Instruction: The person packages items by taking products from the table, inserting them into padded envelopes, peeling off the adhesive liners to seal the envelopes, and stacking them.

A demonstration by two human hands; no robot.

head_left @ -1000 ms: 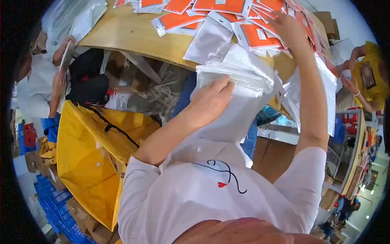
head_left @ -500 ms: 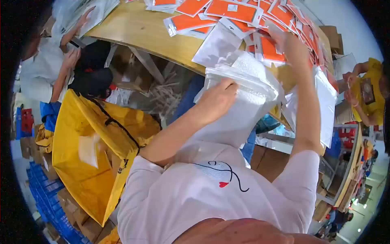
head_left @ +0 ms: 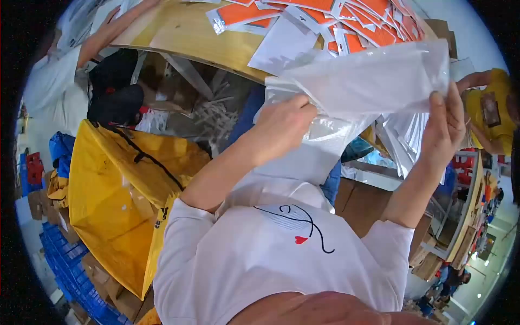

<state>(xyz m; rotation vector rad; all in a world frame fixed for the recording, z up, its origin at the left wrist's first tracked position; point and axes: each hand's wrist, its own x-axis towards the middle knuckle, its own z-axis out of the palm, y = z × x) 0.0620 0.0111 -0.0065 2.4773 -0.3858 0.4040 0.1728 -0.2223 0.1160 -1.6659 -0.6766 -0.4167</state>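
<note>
My left hand (head_left: pixel 287 127) is closed on the edge of the white bubble mailers (head_left: pixel 330 143) lying over my lap against the table edge. My right hand (head_left: pixel 447 122) pinches the right end of a flat white packet in a clear plastic sleeve (head_left: pixel 379 81), thumb on the near side. The packet stretches leftward above the mailers, its left end close to my left fingers. Behind it, orange packets in clear sleeves (head_left: pixel 368 27) are heaped on the wooden table (head_left: pixel 179 24). A white sheet-like packet (head_left: pixel 281 46) lies at the pile's left.
A yellow bag (head_left: pixel 108 200) gapes at my left, near blue crates (head_left: pixel 67 271). White envelopes (head_left: pixel 403 138) stand below the table's right end. Another person's arm (head_left: pixel 116 32) reaches over the table at far left; a person in yellow (head_left: pixel 490 114) is at far right.
My right hand has come back from the orange pile toward the right, now holding the white sleeved packet. My left hand stays at the mailers. A white item over the yellow bag has gone from sight.
</note>
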